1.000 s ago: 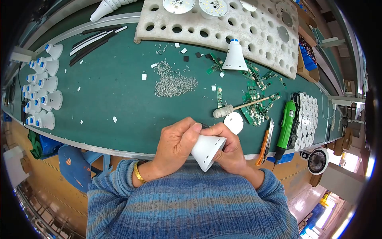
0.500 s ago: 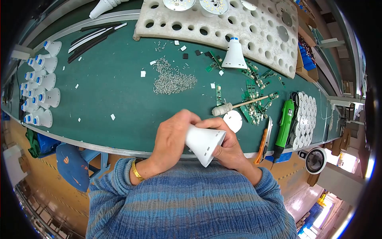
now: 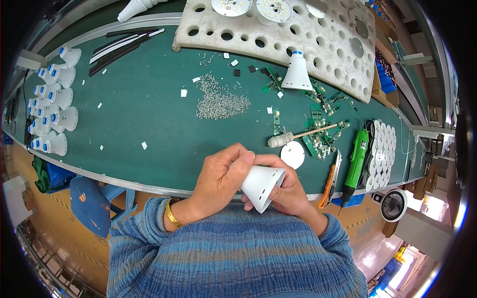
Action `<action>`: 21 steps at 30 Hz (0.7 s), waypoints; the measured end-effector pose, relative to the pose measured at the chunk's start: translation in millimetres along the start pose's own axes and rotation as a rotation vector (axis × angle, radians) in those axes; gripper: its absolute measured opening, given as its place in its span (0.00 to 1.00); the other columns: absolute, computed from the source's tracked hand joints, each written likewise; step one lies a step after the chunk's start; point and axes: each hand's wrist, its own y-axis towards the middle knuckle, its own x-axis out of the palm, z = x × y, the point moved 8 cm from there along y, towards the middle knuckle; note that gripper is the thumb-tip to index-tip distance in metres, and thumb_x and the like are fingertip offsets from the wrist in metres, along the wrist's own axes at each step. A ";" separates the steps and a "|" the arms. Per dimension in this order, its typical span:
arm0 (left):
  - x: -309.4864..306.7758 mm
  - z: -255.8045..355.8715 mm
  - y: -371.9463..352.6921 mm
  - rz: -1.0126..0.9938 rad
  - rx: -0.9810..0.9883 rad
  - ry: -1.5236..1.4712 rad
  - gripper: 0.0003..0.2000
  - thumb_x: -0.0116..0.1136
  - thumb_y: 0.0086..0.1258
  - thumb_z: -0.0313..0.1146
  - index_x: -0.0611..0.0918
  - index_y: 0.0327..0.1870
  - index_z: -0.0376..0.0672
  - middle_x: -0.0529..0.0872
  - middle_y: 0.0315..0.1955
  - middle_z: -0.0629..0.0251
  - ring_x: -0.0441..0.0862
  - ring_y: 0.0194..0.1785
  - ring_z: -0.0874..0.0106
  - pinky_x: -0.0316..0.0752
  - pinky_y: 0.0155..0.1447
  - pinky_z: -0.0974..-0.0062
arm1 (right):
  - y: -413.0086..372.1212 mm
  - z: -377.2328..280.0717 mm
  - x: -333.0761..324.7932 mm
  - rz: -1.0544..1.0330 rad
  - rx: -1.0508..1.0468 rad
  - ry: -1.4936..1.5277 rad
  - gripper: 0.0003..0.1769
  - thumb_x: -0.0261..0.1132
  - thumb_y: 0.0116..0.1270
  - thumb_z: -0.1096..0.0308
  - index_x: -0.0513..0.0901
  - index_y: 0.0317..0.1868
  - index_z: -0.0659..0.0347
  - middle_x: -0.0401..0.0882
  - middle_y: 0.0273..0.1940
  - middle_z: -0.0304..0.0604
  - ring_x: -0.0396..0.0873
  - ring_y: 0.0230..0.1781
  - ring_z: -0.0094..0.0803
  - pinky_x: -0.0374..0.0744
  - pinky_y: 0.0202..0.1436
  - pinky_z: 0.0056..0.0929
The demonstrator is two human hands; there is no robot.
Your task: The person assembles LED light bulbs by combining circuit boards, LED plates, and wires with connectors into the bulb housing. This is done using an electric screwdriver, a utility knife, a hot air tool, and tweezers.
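A white cone-shaped lamp housing point(image 3: 259, 185) is held between both hands, its wide slotted rim facing right and down. My left hand point(image 3: 221, 176) wraps round the narrow end, which its fingers hide. On the other side my right hand point(image 3: 287, 191) grips the wide rim, the thumb at the opening. Just beyond the hands lies a round white disc point(image 3: 292, 155). A stick with a wrapped head point(image 3: 280, 139) rests behind it, near a heap of green circuit boards point(image 3: 318, 126).
Several similar housings point(image 3: 63, 119) stand at the left. Small screws point(image 3: 221, 102) lie mid-table. A holed foam board point(image 3: 238, 35) spans the back, with one housing point(image 3: 297, 74) before it. On the right are a cutter knife point(image 3: 328, 184), a green electric screwdriver point(image 3: 357, 159) and stacked discs point(image 3: 381, 154).
The left hand has turned about the housing's narrow end, its thumb now on top. Both hands and the housing sit slightly lower and farther right. The whole view has shifted a little.
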 end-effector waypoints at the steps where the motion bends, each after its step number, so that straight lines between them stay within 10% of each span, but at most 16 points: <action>1: 0.6 -1.5 -0.4 0.004 0.017 -0.020 0.15 0.50 0.74 0.40 0.75 0.31 0.37 0.78 0.23 0.68 0.71 0.29 0.82 0.68 0.32 0.79 | -0.2 -1.9 -2.1 0.018 -0.038 -0.055 0.29 0.68 0.63 0.53 0.73 0.58 0.61 0.76 0.48 0.38 0.74 0.48 0.23 0.74 0.50 0.23; 21: 1.4 -2.9 -2.4 -0.025 0.009 0.005 0.13 0.51 0.75 0.39 0.77 0.35 0.39 0.78 0.26 0.72 0.71 0.32 0.85 0.68 0.35 0.83 | 0.7 -12.2 -4.5 -0.003 -0.178 -0.333 0.26 0.69 0.63 0.58 0.73 0.56 0.62 0.76 0.45 0.36 0.74 0.45 0.21 0.73 0.49 0.22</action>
